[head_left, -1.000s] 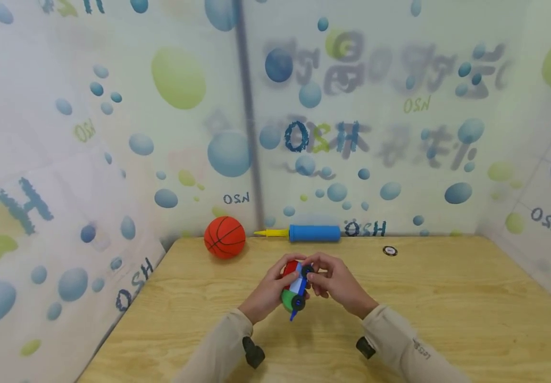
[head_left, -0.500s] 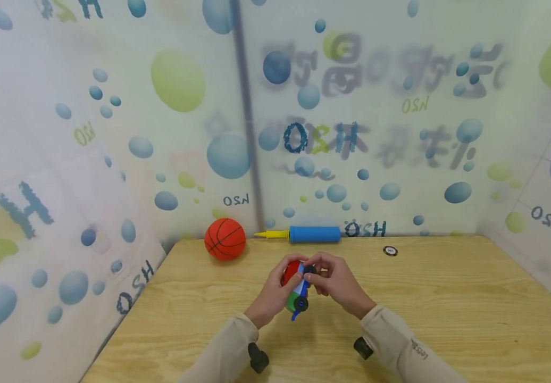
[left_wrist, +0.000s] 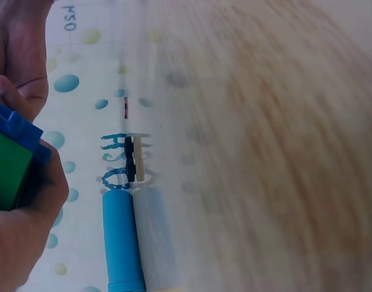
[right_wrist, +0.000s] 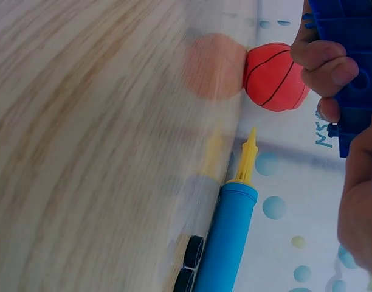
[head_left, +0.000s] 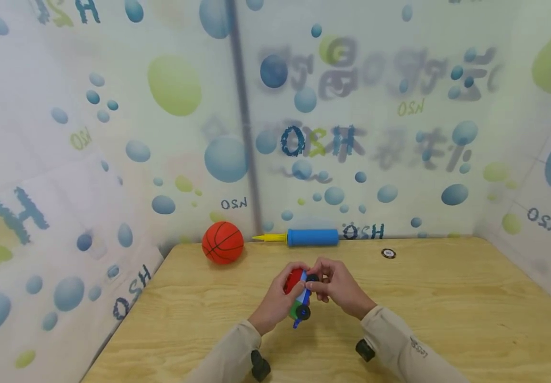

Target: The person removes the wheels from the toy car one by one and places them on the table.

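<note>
Both hands, left hand [head_left: 275,300] and right hand [head_left: 337,287], together grip a block toy car [head_left: 299,295] above the desk [head_left: 448,314] middle.

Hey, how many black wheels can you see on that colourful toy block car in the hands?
2: one black wheel at the top by the right hand, one black wheel at the bottom below the left hand. Others may be hidden behind the toy block car.
</note>
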Demonstrator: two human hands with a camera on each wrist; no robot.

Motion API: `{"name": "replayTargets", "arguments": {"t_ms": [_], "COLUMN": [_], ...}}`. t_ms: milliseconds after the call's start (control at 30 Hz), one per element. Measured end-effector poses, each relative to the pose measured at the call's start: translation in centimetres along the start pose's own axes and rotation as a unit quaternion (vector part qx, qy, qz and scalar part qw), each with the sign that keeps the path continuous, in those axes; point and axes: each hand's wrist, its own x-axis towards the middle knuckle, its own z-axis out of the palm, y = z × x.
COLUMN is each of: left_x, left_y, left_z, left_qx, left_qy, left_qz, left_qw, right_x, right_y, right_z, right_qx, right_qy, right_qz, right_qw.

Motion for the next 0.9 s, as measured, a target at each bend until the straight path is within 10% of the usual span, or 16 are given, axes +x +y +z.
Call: {"name": "replayTargets", "arguments": {"t_ms": [367, 900], "left_x": [0.0, -0.5], "left_y": [0.2, 0.4], "left_z": [0.0, -1.4], "left_qx": [0.021, -0.046], "left_qy": [0.017, 0.006], "left_qz": [0.006, -0.044], "left_qw": [0.9996, 0.9979], "right_x": [-0.1, -1.0], "right_y": [0.5, 0.3], "right_z": [0.1, -2.6], "right_qx": [-0.096, -0.113], "right_qy": [0.002, -0.014], "right_qz": [-0.089, -0.062], "right_qw": [0.991, 0.992]}}
